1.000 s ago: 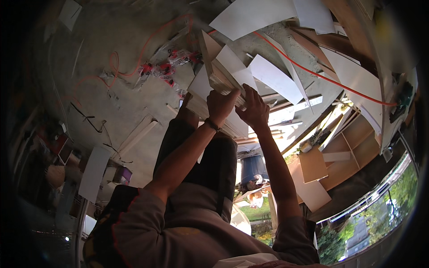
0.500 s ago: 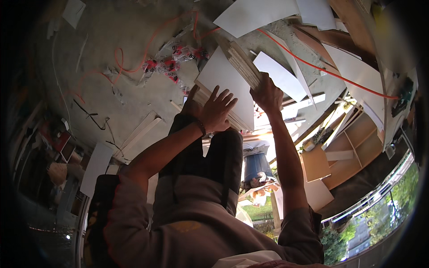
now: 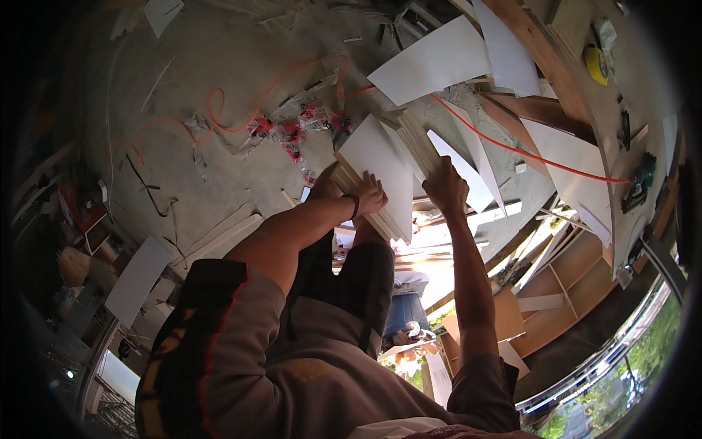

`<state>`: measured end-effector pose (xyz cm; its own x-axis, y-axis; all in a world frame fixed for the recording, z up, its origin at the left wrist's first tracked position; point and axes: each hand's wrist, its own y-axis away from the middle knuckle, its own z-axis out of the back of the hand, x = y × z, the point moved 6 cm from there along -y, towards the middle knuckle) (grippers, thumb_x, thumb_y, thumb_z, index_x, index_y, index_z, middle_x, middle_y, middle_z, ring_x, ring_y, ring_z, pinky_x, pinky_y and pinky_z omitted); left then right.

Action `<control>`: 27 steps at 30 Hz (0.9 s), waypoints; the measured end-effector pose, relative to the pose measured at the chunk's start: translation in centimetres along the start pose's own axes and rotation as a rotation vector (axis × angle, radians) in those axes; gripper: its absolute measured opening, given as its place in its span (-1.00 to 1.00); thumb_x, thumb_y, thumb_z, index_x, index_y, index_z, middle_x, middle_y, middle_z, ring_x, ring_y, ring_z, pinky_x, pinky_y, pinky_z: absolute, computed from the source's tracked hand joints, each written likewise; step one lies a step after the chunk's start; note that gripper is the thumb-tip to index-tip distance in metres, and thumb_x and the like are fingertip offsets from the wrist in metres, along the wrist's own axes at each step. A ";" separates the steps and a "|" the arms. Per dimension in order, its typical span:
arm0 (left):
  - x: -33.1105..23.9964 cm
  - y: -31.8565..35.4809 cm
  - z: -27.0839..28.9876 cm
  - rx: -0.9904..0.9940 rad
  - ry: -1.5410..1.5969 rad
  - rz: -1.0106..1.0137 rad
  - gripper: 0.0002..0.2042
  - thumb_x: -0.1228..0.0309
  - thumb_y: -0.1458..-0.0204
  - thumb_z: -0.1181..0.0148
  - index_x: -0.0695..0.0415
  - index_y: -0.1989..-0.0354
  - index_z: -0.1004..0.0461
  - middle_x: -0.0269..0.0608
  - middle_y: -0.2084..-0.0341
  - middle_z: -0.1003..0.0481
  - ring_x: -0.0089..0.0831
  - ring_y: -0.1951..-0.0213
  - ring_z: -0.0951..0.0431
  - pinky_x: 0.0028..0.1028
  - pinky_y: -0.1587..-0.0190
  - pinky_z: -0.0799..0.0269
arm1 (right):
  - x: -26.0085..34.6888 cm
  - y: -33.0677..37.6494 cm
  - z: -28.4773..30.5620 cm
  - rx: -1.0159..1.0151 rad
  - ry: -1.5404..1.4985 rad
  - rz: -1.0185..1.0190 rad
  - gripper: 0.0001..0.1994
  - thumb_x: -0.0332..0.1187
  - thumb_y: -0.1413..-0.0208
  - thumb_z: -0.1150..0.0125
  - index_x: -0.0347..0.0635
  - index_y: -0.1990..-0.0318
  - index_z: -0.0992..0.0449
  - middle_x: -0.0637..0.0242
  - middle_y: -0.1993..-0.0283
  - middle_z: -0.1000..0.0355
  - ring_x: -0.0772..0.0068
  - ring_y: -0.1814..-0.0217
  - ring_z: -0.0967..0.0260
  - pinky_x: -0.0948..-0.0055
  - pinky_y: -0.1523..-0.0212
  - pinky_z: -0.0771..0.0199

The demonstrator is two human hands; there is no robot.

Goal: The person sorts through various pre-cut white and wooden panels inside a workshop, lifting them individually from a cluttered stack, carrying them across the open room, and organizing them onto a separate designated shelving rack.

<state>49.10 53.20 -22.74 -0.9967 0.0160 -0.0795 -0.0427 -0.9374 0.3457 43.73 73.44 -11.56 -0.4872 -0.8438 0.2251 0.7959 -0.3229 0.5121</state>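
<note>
A stack of white-faced boards (image 3: 380,157) lies tilted just beyond my knees, its layered edges showing on the near side. My left hand (image 3: 371,196), with a dark band at the wrist, grips the near left edge of this stack, fingers bent over the top board. My right hand (image 3: 447,189) is closed around the near end of a bundle of thin pale boards (image 3: 418,143), seen along their layered edges. That bundle stands slanted along the right side of the stack; whether the two touch cannot be made out.
An orange cord (image 3: 530,155) winds across the concrete floor (image 3: 241,172). Clear and red plastic wrappers (image 3: 291,133) lie beyond the stack. Loose white panels (image 3: 431,62) and brown boards lean at the right, with a yellow tape roll (image 3: 596,64). Long strips (image 3: 219,238) lie left of my legs.
My left hand has gone from spread fingers over the stack to gripping its near edge. The right hand still holds the bundle. The whole view has shifted slightly.
</note>
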 end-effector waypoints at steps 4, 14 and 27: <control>-0.2 -2.0 1.5 -0.074 -0.023 0.049 -0.72 0.31 -0.13 -0.01 0.18 0.10 -0.52 0.17 0.14 -0.59 0.22 0.16 -0.62 0.37 0.17 -0.42 | -2.2 6.9 3.9 -0.075 -0.055 -0.052 -0.65 -0.31 0.07 -0.24 -0.06 0.08 -0.37 0.14 0.29 -0.55 -0.04 0.31 -0.57 0.03 0.29 -0.59; 7.7 3.0 8.4 0.103 0.361 0.506 -0.76 0.32 0.03 -0.24 -0.04 0.15 -0.57 -0.25 0.28 -0.65 -0.13 0.17 -0.66 0.19 0.23 -0.49 | -5.1 26.5 12.2 -0.130 0.008 -0.368 -0.36 -0.16 0.27 -0.43 -0.14 0.02 -0.23 -0.16 0.30 -0.55 -0.31 0.25 -0.52 -0.13 0.21 -0.52; 10.2 46.6 5.2 0.040 0.966 1.319 -0.38 0.34 0.23 -0.39 0.34 -0.05 -0.32 0.11 0.16 -0.59 -0.06 0.08 -0.63 -0.18 0.05 -0.58 | 1.8 34.4 7.3 0.002 0.232 -0.450 -0.18 -0.09 0.47 -0.60 -0.06 -0.03 -0.28 -0.04 0.14 -0.56 -0.19 0.08 -0.55 -0.05 0.00 -0.56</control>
<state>36.62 11.47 -2.57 0.0678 -0.9678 -0.2423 0.7371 -0.1151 0.6659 67.57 63.93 12.51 -0.6888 -0.6943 -0.2085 0.5248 -0.6761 0.5172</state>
